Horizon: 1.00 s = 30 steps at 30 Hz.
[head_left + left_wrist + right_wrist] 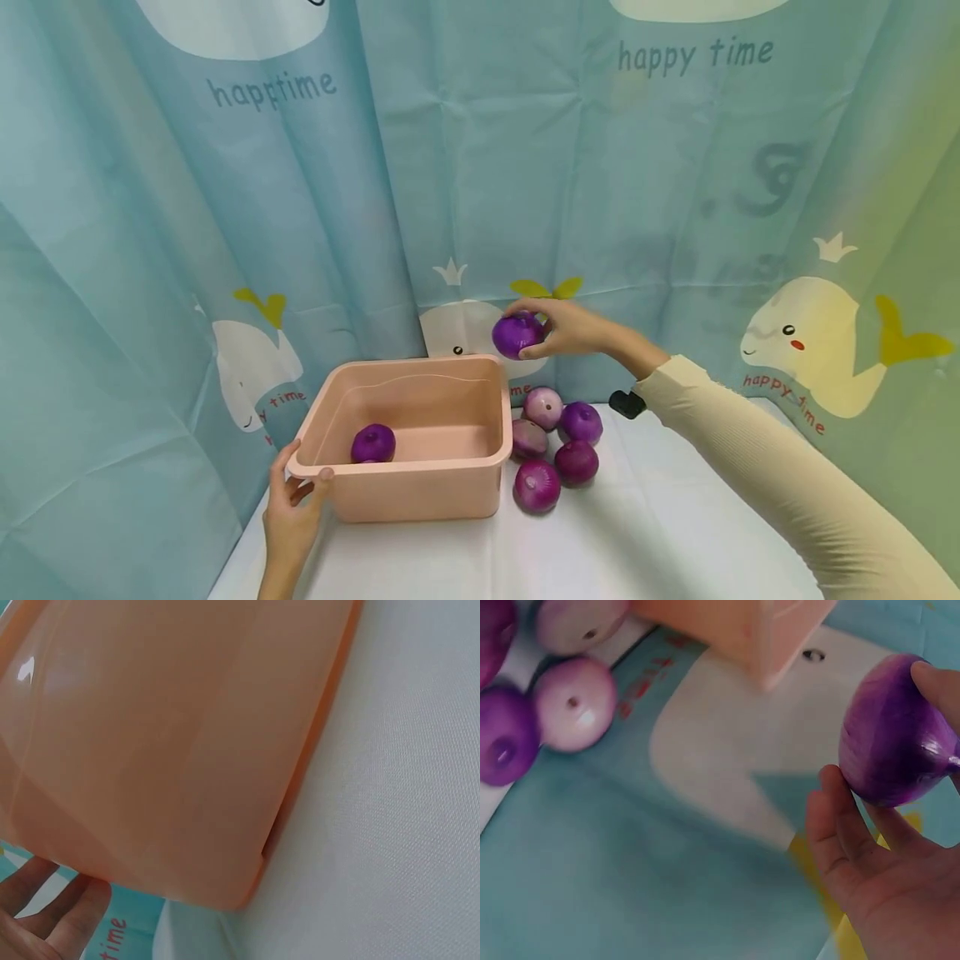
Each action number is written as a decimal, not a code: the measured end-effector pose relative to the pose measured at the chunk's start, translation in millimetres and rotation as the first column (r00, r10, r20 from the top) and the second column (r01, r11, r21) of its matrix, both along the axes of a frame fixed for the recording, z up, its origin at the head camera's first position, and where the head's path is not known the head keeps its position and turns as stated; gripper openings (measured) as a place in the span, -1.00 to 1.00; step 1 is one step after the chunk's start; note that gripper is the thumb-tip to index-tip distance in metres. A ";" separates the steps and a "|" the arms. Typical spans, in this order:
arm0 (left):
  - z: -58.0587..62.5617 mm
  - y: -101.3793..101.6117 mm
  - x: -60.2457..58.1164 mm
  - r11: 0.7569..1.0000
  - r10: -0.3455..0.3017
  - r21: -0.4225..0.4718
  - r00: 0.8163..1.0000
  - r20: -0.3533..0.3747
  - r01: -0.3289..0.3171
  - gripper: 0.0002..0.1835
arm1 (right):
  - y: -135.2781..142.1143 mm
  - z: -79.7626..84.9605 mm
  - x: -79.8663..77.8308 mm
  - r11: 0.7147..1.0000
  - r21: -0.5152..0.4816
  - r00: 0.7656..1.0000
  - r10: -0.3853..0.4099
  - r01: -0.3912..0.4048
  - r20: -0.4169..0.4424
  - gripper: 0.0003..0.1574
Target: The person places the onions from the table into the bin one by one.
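Head view: a pink plastic bin (416, 493) stands on a white-covered table (592, 554), before a blue curtain (480, 167) printed with white whales and the words "happy time". At the bin's near left corner, the person's left hand (291, 518) grips the rim, thumb against the front and fingers bent around the left side. Up in the air, above and just beyond the bin's right rim, the right hand (562, 327) holds a glossy purple onion (517, 335), its thumb and fingers pinching the bulb from opposite sides. A cream sleeve (765, 475) covers that arm to near the wrist. Inside the bin, left of its middle, lies 1 more purple onion (373, 442).

On the table, just right of the bin, 5 loose onions (537, 486) sit bunched together, ranging from pale pinkish to deep purple.

Left wrist view: 3 fingers show at the bin's edge, their tips touching it. Right wrist view: the held onion's narrow neck points toward the palm, and the fingers beneath the bulb curve upward.
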<state>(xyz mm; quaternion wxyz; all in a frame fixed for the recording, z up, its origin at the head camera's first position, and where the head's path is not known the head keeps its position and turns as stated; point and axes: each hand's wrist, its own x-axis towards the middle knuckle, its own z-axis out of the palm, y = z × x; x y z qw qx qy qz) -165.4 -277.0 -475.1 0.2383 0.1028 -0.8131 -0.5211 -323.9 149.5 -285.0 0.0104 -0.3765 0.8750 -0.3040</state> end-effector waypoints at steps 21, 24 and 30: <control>-0.7 -0.1 -1.0 1.000 -0.004 0.000 1.000 -0.020 0.004 -0.24 | -136.9 -21.8 -11.3 0.976 0.136 0.982 0.180 -0.171 -0.056 -0.31; -1.2 0.0 -1.2 1.000 0.000 -0.008 0.999 -0.036 0.000 -0.25 | -148.9 -26.6 -10.6 0.974 0.126 0.980 0.195 -0.190 -0.030 -0.32; -4.8 -2.2 -2.6 0.999 0.002 -0.034 0.998 -0.062 -0.004 -0.25 | -163.3 -32.7 -9.3 0.965 0.168 0.979 0.205 -0.201 -0.011 -0.31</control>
